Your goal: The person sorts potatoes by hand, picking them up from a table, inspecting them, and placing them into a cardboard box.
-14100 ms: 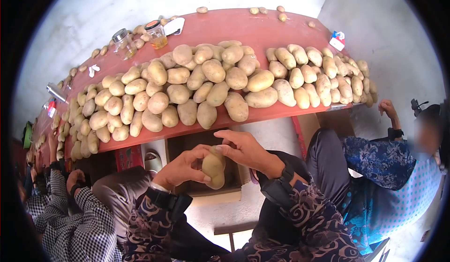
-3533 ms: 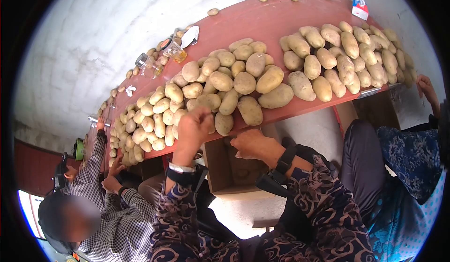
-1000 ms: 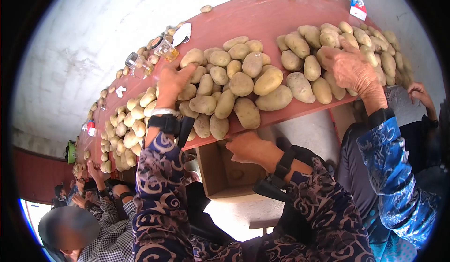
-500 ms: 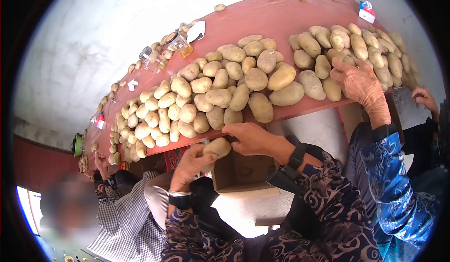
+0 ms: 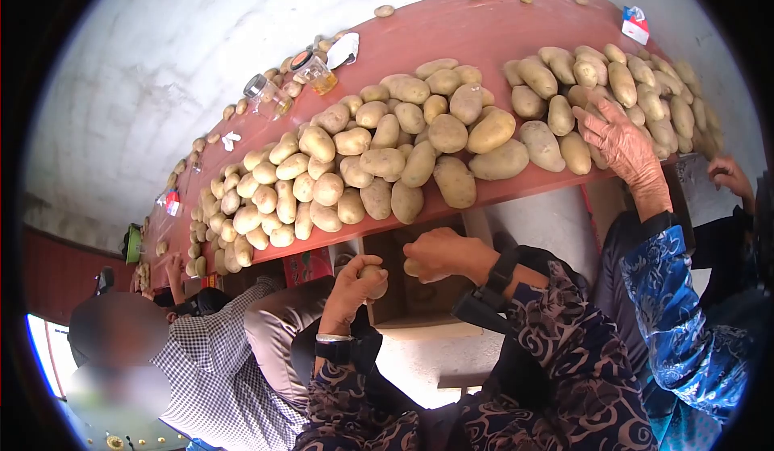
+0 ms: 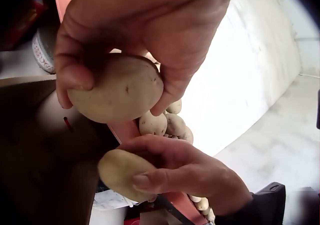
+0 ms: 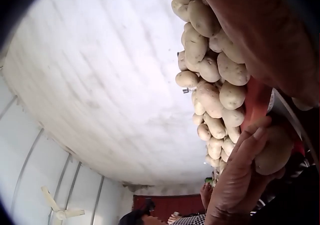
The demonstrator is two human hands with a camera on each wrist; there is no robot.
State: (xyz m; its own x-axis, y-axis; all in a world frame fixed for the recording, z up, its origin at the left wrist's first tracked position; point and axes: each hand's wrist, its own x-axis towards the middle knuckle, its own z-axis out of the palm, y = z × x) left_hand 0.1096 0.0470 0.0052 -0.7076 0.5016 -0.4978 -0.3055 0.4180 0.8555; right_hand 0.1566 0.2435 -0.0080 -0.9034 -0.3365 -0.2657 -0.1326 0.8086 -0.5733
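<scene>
My left hand [image 5: 347,291] grips a pale potato [image 6: 117,87] between thumb and fingers, below the table's front edge. To its right, my right hand [image 5: 451,256] holds a smaller potato [image 6: 125,175], thumb laid along its side. A short gap separates the two hands in the head view. Beneath them stands an open cardboard box [image 5: 463,322]; its floor is in shadow and partly hidden by my right hand. A long heap of potatoes [image 5: 383,162] lies on the red table [image 5: 451,32] just beyond my hands.
Another person's hand [image 5: 625,149] reaches onto the right-hand potato pile [image 5: 621,84]. Two glass jars [image 5: 314,72] and a tissue box [image 5: 635,25] stand farther back. A person in a checked shirt [image 5: 214,350] sits close on my left.
My left hand reached to the heap a second ago and came back with a potato. Since half a second ago the hands have drawn apart, and a potato now shows in my right hand.
</scene>
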